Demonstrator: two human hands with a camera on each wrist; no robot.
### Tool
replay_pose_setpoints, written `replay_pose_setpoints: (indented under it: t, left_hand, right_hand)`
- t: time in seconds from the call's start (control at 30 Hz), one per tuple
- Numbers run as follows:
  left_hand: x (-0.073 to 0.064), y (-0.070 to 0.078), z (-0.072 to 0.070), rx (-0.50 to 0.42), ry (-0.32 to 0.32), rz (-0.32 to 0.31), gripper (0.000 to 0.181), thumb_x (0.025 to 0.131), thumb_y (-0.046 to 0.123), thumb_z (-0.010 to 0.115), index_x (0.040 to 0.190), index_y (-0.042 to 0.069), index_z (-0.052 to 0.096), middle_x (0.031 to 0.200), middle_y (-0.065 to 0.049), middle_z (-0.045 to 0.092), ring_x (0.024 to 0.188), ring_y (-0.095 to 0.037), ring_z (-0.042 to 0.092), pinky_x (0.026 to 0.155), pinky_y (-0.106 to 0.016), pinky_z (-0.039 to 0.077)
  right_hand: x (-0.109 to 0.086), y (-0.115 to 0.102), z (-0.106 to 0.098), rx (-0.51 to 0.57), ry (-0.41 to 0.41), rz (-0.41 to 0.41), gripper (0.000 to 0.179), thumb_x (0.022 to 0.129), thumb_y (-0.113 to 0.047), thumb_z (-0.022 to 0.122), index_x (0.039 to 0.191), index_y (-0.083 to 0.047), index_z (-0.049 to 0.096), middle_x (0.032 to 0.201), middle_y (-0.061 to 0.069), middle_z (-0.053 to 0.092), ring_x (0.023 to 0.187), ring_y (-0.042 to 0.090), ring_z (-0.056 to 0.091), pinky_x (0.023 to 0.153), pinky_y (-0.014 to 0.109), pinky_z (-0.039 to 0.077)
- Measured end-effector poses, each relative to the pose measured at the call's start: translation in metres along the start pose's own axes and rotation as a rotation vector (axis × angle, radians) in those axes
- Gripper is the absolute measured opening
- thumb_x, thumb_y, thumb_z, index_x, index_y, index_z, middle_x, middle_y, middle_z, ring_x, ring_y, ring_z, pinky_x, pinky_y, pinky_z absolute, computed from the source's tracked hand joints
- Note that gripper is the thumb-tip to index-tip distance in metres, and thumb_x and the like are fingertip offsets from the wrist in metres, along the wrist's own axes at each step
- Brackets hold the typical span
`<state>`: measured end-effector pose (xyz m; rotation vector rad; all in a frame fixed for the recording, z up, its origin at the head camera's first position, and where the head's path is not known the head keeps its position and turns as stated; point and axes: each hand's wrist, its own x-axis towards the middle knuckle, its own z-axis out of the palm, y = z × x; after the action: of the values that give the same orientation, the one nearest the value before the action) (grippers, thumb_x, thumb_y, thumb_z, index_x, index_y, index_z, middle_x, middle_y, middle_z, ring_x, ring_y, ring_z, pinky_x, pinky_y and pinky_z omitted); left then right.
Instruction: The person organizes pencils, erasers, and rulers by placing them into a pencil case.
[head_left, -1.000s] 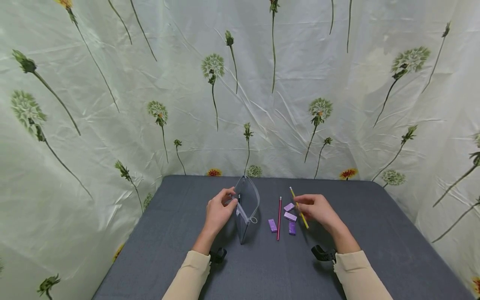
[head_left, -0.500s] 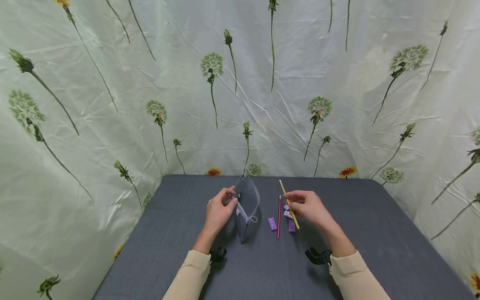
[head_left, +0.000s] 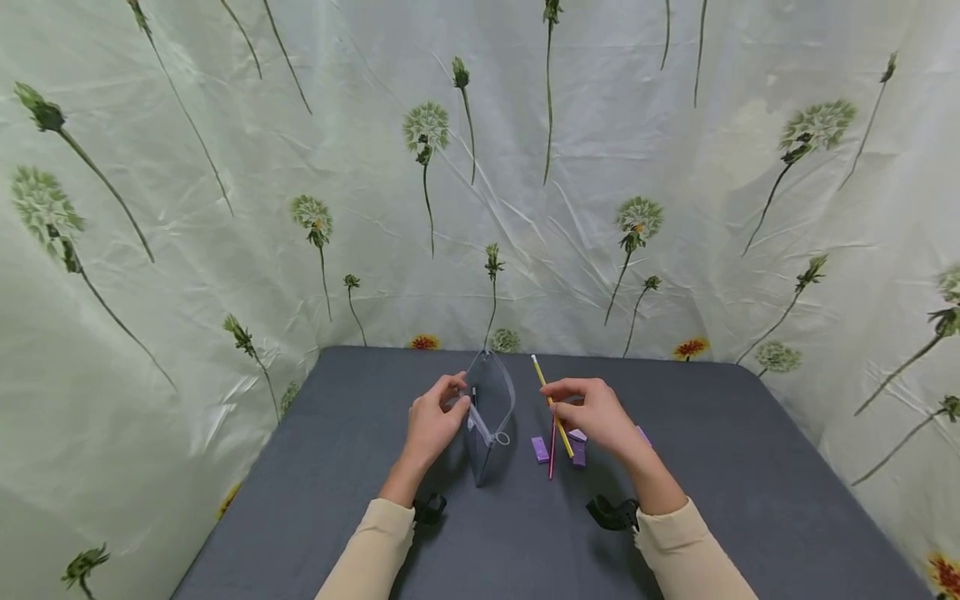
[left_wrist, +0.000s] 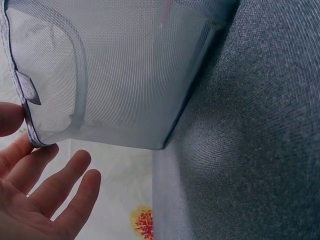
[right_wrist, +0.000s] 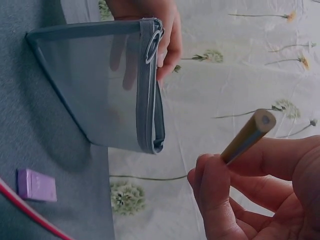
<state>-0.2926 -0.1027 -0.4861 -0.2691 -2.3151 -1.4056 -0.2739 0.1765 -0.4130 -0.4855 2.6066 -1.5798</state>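
A grey translucent mesh zip pouch [head_left: 483,433] stands upright on the table, its zipped top spread apart. My left hand [head_left: 435,423] pinches the pouch's top edge between thumb and fingers; in the left wrist view, the other fingers [left_wrist: 75,175] extend below that edge. My right hand [head_left: 596,412] pinches a yellow pencil [head_left: 542,372] near its middle, raised and tilted to the right of the pouch. Its unsharpened end [right_wrist: 265,120] faces the camera in the right wrist view. A red pencil [head_left: 551,462] lies beneath, partly hidden by the yellow one.
Small purple blocks lie on the table: one [head_left: 540,450] left of the red pencil, another [head_left: 578,455] under my right hand, and one [head_left: 644,434] beyond my right wrist. A slim dark item [head_left: 474,392] shows inside the pouch. Behind the grey table [head_left: 375,383] hangs a flower-print curtain [head_left: 360,167].
My right hand has carried the yellow pencil leftward, from right of the purple blocks to over the red pencil, closer to the pouch. My left hand keeps its grip on the pouch edge.
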Motion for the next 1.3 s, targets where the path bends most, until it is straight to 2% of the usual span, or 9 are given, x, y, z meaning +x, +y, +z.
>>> replay_pose_setpoints:
  t: [0.33, 0.47, 0.63, 0.83, 1.03, 1.17, 1.3]
  left_hand:
    - [-0.001, 0.002, 0.002, 0.020, -0.003, 0.003, 0.012, 0.096, 0.019, 0.070, 0.105, 0.023, 0.066, 0.137, 0.012, 0.061, 0.116, -0.016, 0.065, 0.088, -0.044, 0.057]
    - [-0.001, 0.001, -0.002, 0.027, -0.004, 0.019, 0.012, 0.095, 0.020, 0.070, 0.106, 0.022, 0.066, 0.138, 0.011, 0.061, 0.115, -0.016, 0.065, 0.086, -0.044, 0.057]
    - [0.003, -0.001, -0.007, 0.033, 0.009, 0.048, 0.014, 0.094, 0.015, 0.071, 0.108, 0.015, 0.067, 0.139, 0.006, 0.061, 0.115, -0.020, 0.066, 0.084, -0.046, 0.057]
    - [0.005, -0.001, -0.007, 0.052, 0.010, 0.031, 0.016, 0.094, 0.017, 0.071, 0.110, 0.011, 0.068, 0.139, 0.007, 0.061, 0.115, -0.021, 0.066, 0.084, -0.046, 0.057]
    - [0.004, 0.000, -0.005, 0.080, -0.005, 0.050, 0.019, 0.095, 0.017, 0.070, 0.112, 0.011, 0.067, 0.141, 0.005, 0.060, 0.116, -0.022, 0.065, 0.085, -0.046, 0.057]
    - [0.003, 0.002, -0.004, 0.088, -0.012, 0.048, 0.017, 0.096, 0.017, 0.069, 0.112, 0.012, 0.067, 0.141, 0.006, 0.060, 0.117, -0.022, 0.065, 0.085, -0.047, 0.057]
    - [0.001, 0.002, -0.002, 0.112, -0.009, 0.046, 0.016, 0.095, 0.017, 0.070, 0.110, 0.015, 0.066, 0.140, 0.006, 0.060, 0.117, -0.021, 0.065, 0.085, -0.047, 0.057]
  right_hand:
    - [0.008, -0.009, 0.010, 0.017, -0.012, -0.007, 0.032, 0.090, -0.003, 0.068, 0.119, -0.015, 0.074, 0.106, 0.005, 0.072, 0.069, 0.022, 0.065, 0.065, 0.042, 0.056]
    - [0.015, -0.013, 0.018, 0.041, -0.043, -0.014, 0.034, 0.091, -0.006, 0.068, 0.123, -0.014, 0.073, 0.117, 0.008, 0.070, 0.076, 0.022, 0.068, 0.069, 0.042, 0.057]
    - [0.026, -0.024, 0.029, 0.066, -0.079, -0.035, 0.035, 0.093, -0.008, 0.068, 0.127, -0.012, 0.071, 0.127, 0.013, 0.066, 0.082, 0.023, 0.069, 0.074, 0.043, 0.059]
    - [0.039, -0.033, 0.038, 0.034, -0.117, -0.031, 0.033, 0.093, -0.009, 0.070, 0.125, -0.016, 0.072, 0.117, 0.007, 0.069, 0.081, 0.022, 0.070, 0.073, 0.043, 0.059]
    - [0.045, -0.033, 0.043, 0.052, -0.141, -0.006, 0.031, 0.094, -0.011, 0.071, 0.124, -0.015, 0.073, 0.119, 0.010, 0.069, 0.084, 0.024, 0.070, 0.075, 0.043, 0.060]
    - [0.048, -0.032, 0.045, 0.057, -0.141, 0.012, 0.030, 0.094, -0.010, 0.070, 0.124, -0.015, 0.073, 0.121, 0.012, 0.068, 0.084, 0.022, 0.070, 0.075, 0.042, 0.060]
    - [0.052, -0.030, 0.048, 0.064, -0.145, 0.029, 0.029, 0.094, -0.010, 0.070, 0.123, -0.014, 0.073, 0.116, 0.008, 0.070, 0.081, 0.023, 0.070, 0.075, 0.043, 0.060]
